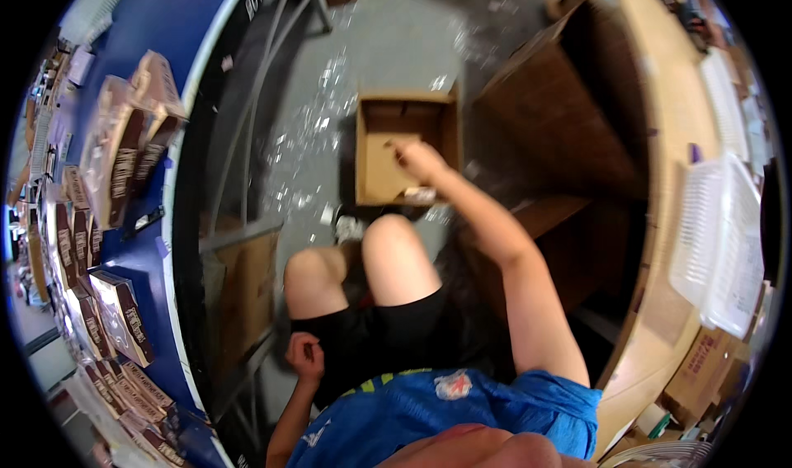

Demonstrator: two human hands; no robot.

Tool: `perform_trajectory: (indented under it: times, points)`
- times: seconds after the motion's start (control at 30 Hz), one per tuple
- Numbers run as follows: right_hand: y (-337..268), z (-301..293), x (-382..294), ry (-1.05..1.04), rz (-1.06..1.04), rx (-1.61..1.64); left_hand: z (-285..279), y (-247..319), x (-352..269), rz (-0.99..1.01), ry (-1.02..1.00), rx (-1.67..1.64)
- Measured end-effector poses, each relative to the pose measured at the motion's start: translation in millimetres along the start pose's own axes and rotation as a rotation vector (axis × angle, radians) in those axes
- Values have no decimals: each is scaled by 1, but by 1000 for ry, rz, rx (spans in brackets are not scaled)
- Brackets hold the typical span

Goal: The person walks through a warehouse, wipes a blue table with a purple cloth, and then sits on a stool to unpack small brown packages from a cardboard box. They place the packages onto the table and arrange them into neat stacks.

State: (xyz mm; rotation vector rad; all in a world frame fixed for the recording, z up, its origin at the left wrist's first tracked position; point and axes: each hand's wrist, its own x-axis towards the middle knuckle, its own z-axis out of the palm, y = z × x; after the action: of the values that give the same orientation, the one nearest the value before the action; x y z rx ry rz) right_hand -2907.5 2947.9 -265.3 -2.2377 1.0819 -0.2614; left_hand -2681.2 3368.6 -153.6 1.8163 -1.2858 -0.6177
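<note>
On the floor ahead stands an open cardboard box (387,180), with a small light-coloured item (421,194) at its near edge. My right hand (421,162) reaches over the box, fingers bent and pointing into it; blur hides whether anything is between them. My left hand (305,353) is curled near my left thigh, away from the box, and its palm is too indistinct to tell if it holds something. To the left, brown and cream packaged boxes (127,319) lie in groups on a blue table (148,239).
Clear plastic scraps (322,121) litter the floor around the box. Large cardboard boxes (550,91) stand to the right, beside a wooden table edge (674,220) bearing white plastic baskets (721,245). A metal table frame (250,115) is at left.
</note>
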Motion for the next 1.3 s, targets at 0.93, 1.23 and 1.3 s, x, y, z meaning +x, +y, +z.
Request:
perform_trajectory:
  times: [0.93,1.23,1.3]
  points:
    - [156,162,100,-370,21,-357,-26,-13,-16,-97,-95,283]
    - [167,162,197,-198,249,-672,-22,-10,-23,-50,-107,350]
    - [180,163,203,-258,325,-603,-24,-12,-25,-56,-133,338]
